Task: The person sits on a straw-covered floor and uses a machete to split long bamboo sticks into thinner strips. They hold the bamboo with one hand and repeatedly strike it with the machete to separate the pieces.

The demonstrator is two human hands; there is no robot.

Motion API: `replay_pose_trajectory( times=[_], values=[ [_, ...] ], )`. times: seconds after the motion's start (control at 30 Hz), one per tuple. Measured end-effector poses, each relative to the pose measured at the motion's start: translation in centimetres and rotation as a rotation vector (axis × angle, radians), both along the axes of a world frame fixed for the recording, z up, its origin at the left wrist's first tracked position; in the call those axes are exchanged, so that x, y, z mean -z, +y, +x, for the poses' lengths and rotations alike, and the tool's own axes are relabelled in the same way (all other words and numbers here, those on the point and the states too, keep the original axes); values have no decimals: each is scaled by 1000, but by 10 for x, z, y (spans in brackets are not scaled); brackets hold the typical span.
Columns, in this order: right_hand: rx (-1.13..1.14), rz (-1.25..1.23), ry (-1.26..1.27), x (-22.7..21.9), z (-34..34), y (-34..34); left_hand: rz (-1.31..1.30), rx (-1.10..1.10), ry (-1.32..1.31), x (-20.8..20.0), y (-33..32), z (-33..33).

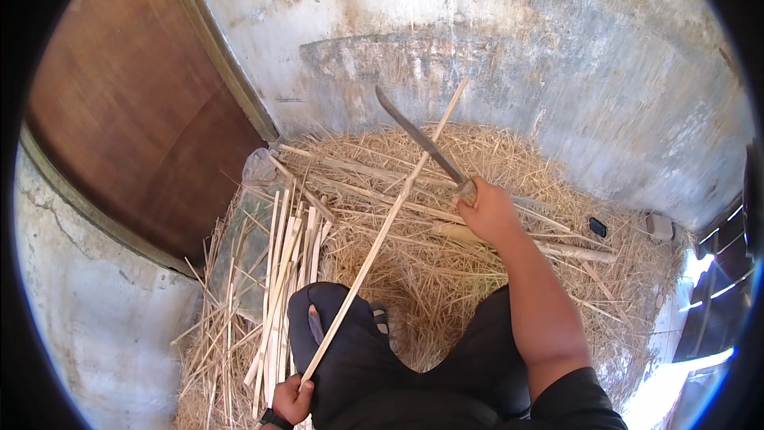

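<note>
My right hand [487, 211] is closed round the wooden handle of a machete [418, 135], whose long dark blade points up and to the left. A long, thin bamboo strip [374, 247] slants from my left hand [293, 400] up toward the wall. The blade crosses this strip near its far part; whether the two touch I cannot tell. My left hand grips the strip's near end beside my left thigh, its fingers wrapped round it. The strip passes over my left knee.
Several split strips [282, 263] lie in a pile left of my knee. Straw and shavings [382, 271] cover the floor, with longer sticks [573, 252] across them. A dark small object [598, 227] and a pale block [659, 226] sit at right. A wall [509, 48] and brown door [135, 111] stand beyond.
</note>
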State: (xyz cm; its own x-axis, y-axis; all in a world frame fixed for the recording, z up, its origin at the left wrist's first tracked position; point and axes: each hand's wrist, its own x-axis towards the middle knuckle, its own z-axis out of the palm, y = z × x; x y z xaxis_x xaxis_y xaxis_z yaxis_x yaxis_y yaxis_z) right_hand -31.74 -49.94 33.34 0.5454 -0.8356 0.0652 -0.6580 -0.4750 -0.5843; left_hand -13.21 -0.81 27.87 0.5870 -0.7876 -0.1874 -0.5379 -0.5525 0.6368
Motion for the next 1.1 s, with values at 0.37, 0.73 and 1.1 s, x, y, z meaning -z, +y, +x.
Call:
replay_pose_trajectory(
  times=[0.37,0.73,1.1],
  values=[
    [-679,-184,68,3,15,60,-2,-54,-117,-8,-5,-16],
    [-169,105,-20,8,1,19,26,-54,-95,-8,-2,-12],
    [-511,1,58,21,3,27,47,-41,-178,-1,0,-12]
  ],
)
